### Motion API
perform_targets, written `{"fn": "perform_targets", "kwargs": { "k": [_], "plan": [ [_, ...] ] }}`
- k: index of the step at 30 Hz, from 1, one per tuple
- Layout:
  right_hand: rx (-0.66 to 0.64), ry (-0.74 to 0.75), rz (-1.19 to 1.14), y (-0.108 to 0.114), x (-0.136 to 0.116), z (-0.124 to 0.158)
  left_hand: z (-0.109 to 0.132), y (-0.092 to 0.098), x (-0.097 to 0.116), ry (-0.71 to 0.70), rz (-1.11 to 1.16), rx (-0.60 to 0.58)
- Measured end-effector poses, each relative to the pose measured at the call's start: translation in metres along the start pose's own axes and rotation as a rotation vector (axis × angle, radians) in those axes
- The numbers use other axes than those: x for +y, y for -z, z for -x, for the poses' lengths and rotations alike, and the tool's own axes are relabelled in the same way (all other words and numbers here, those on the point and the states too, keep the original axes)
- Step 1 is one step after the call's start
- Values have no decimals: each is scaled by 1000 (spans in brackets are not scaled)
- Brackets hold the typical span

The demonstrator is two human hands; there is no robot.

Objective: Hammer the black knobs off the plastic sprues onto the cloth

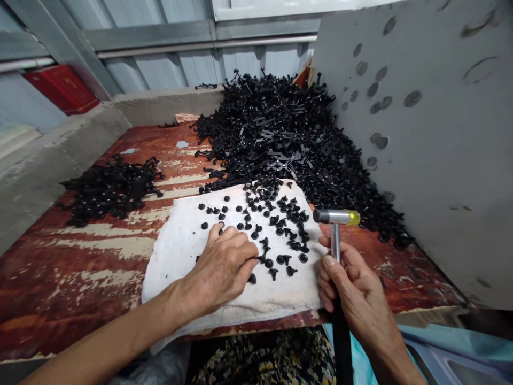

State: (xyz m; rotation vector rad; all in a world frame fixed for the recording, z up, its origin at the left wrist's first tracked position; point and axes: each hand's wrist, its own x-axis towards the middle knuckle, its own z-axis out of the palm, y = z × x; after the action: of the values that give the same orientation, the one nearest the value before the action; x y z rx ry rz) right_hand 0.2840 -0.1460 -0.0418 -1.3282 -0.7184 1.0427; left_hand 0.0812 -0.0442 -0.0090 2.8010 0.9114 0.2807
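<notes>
My right hand (352, 280) is wrapped around a small two-faced hammer (335, 243), its head raised near the cloth's right edge. One face is black, the other yellow, on a metal head and shaft with a black grip. Over the white cloth (176, 251), my left hand (224, 264) is curled, thumb and forefinger closed together among small black studs with round heads (269, 262). A dark bit shows at those fingertips, but I cannot tell whether it is held or lies behind them. Many more studs are scattered over the cloth's middle and right.
Behind the cloth rises a big heap of black linked metal parts (272, 128). A smaller pile of black parts (114, 187) lies left on the worn red-brown tabletop (100, 251). A grey panel (433, 160) borders the right; a red box (62, 88) sits on the left ledge.
</notes>
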Motion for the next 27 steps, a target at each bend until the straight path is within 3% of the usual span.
{"fn": "perform_targets", "kwargs": {
  "k": [6, 18, 27],
  "plan": [
    [11, -14, 2, 1, 0, 0, -2, 7, 1, -4, -25, -6],
    [8, -7, -42, 0, 3, -1, -49, -1, 12, -156, -184, -30],
    [-6, -21, -49, 1, 4, -2, -51, 6, 1, -179, -74, -106]
  ]
}}
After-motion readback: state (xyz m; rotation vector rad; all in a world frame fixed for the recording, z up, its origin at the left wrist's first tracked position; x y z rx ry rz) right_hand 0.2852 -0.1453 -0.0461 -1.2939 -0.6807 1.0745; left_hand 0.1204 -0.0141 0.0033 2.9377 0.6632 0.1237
